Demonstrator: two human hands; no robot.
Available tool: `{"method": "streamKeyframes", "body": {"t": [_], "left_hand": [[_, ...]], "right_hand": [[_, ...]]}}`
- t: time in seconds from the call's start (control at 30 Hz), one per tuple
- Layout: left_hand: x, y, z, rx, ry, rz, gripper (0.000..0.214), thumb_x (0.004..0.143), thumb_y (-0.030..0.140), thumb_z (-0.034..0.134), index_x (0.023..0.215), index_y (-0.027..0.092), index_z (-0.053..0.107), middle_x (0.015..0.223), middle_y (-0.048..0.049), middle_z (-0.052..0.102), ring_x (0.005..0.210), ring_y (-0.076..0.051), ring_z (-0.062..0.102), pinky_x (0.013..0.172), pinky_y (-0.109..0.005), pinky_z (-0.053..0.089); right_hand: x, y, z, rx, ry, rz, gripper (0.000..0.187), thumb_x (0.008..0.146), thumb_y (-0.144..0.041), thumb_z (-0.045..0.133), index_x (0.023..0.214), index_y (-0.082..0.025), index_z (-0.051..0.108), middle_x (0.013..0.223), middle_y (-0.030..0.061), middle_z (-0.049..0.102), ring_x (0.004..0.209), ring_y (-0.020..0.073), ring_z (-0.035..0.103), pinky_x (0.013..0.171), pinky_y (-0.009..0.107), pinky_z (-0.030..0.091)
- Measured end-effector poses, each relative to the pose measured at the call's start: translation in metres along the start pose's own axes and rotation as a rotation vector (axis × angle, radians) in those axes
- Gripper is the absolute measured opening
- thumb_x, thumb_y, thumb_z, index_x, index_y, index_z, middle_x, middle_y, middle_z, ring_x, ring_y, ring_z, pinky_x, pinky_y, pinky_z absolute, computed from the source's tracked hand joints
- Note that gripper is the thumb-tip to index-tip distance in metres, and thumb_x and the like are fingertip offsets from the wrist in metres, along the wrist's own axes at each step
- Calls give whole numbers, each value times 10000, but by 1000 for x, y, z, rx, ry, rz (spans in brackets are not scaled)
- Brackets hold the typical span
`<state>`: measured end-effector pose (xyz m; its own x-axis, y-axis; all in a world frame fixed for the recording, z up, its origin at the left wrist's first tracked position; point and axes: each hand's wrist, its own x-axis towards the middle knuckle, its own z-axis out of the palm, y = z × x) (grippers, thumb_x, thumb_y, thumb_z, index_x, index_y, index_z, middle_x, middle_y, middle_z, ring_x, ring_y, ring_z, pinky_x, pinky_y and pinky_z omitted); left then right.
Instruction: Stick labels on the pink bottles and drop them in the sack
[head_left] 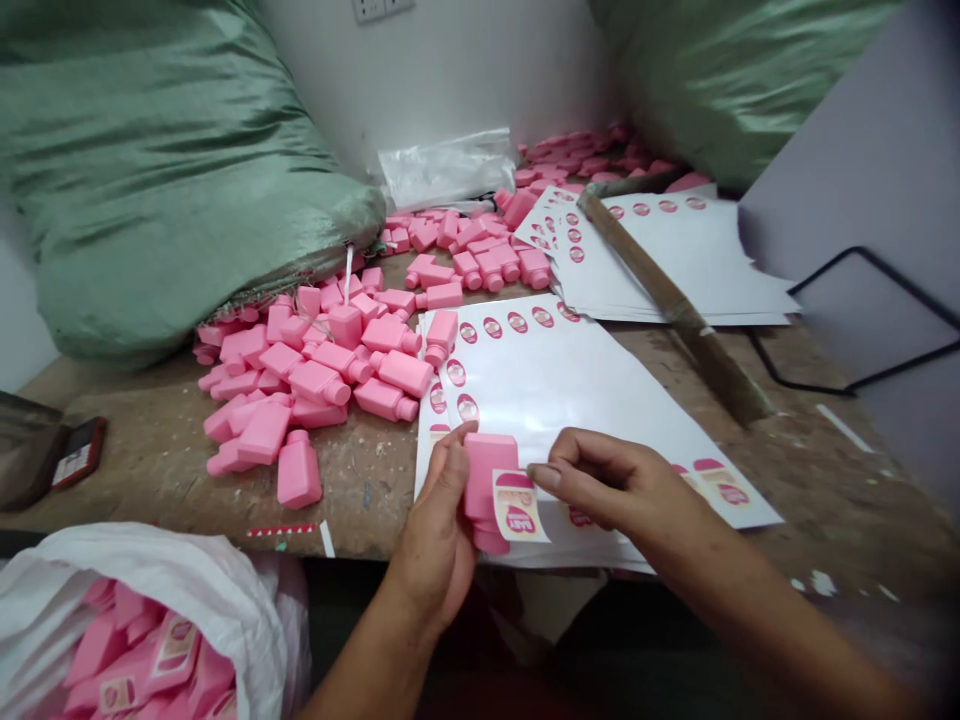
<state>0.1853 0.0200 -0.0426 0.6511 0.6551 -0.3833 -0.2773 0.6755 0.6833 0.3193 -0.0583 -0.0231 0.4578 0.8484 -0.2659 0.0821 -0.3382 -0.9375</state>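
Observation:
My left hand (439, 545) grips a pink plastic bottle (487, 455) with its neck pointing down toward me. A printed label (519, 508) in white, pink and beige overlaps the bottle's right side. Its upper right corner is pinched between the thumb and finger of my right hand (600, 475). How much of the label touches the bottle I cannot tell. Beneath both hands lie white label sheets (555, 380) with rows of small pink oval stickers along the edges.
Many loose pink bottles (322, 360) are heaped to the left. A white sack (255, 600) holds labelled bottles at lower left. A wooden stick (667, 300) weighs on more sheets (690, 260). Large green sacks (172, 180) stand behind; a black wire frame (847, 388) sits right.

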Motion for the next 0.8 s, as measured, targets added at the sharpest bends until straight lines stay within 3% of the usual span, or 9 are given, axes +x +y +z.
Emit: {"method": "streamKeyframes", "body": {"t": [0.1,0.23,0.57,0.8], "left_hand": [[-4,-1,4,-42,36,-12,383,952,455,410,1201,190,530,1070,-90,676,1026,-216,633,897,-372,497],[-7,-1,6,-53,25,2,411,955,489,359,1162,185,544,1054,-90,680,1032,-219,629,908,-383,491],[-6,-6,1,2,-3,29,403,907,516,482,1178,221,531,1126,-65,649,1071,-215,599,922,-368,470],[-7,-7,0,64,-52,2,470,824,254,667,1242,261,454,1131,-28,647,1013,-155,605,949,-325,431]], "right_hand": [[2,1,3,3,10,-3,404,717,-543,659,592,-217,456,497,-56,427,498,109,375,495,264,269],[7,9,4,-3,45,-20,399,726,-533,668,597,-217,461,507,-58,435,497,108,396,487,260,291],[12,19,4,-54,32,-87,400,790,-540,613,614,-221,448,491,-65,426,464,103,388,467,258,306],[7,20,6,-233,136,-179,394,822,-546,564,618,-227,454,519,-47,448,490,123,413,499,274,332]]}}
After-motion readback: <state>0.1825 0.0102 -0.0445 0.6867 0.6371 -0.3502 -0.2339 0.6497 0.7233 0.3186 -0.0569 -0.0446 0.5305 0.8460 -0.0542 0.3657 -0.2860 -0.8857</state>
